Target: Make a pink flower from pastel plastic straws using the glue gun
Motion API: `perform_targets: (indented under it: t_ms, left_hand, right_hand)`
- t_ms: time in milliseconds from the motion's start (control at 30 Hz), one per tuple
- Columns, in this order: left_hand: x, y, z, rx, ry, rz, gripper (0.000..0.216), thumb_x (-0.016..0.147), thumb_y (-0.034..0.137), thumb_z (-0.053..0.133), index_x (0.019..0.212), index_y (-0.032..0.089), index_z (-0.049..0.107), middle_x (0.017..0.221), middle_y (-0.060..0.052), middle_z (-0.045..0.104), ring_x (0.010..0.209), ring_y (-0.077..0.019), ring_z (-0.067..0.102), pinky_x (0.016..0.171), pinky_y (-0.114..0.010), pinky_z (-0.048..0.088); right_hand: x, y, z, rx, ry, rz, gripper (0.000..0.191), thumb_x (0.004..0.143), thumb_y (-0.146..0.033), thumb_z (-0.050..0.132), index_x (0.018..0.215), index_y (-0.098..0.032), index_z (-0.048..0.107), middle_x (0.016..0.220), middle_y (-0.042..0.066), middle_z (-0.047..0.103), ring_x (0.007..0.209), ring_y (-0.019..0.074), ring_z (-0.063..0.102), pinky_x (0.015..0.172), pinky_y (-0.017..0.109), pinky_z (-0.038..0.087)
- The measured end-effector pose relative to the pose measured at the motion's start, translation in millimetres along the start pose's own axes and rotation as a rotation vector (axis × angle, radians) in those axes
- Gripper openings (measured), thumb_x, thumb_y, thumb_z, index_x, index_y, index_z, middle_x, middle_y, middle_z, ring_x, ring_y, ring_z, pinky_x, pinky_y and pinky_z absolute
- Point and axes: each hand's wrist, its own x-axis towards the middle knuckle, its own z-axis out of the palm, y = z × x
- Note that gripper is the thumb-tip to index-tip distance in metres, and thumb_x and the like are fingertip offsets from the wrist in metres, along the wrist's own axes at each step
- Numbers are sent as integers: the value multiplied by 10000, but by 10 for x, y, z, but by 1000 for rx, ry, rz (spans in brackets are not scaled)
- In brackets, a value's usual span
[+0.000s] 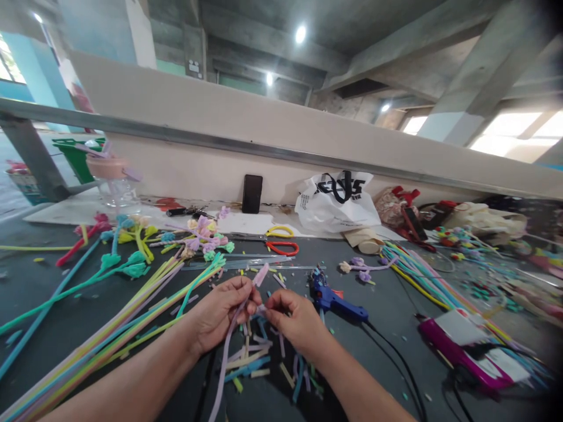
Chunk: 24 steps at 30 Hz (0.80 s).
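My left hand pinches the top of a long lilac strip that hangs down toward me. My right hand pinches the same strip just to the right, fingertips almost touching those of the left. A short pale pink end sticks up above the left fingers. Under both hands lies a heap of short cut strips in yellow, blue and pink. A blue glue gun rests right of my right hand.
Long pastel strips fan out at left, with finished flower stems behind. Scissors, a phone and a white bag stand at the back. More strips and a magenta tool lie at right.
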Motion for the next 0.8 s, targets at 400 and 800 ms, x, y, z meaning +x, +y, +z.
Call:
perform_targets:
  t_ms: [400, 800]
  left_hand:
    - [-13, 25, 28, 122, 74, -30, 195, 751, 298, 608, 708, 115, 556, 493, 36, 463, 389, -12, 312, 350, -126, 165]
    - [-20, -17, 108, 243, 112, -122, 286, 715, 389, 608, 625, 134, 517, 367, 76, 378, 318, -9, 215, 343, -161, 71]
  right_hand:
    - [38, 23, -237, 35, 168, 15, 69, 665, -211, 579, 710, -165, 605, 608, -30, 544, 573, 106, 475, 555, 217, 381]
    - [-35, -24, -282, -183, 291, -87, 86, 723, -225, 557, 664, -187, 607, 594, -13, 563, 592, 133, 510, 551, 227, 379]
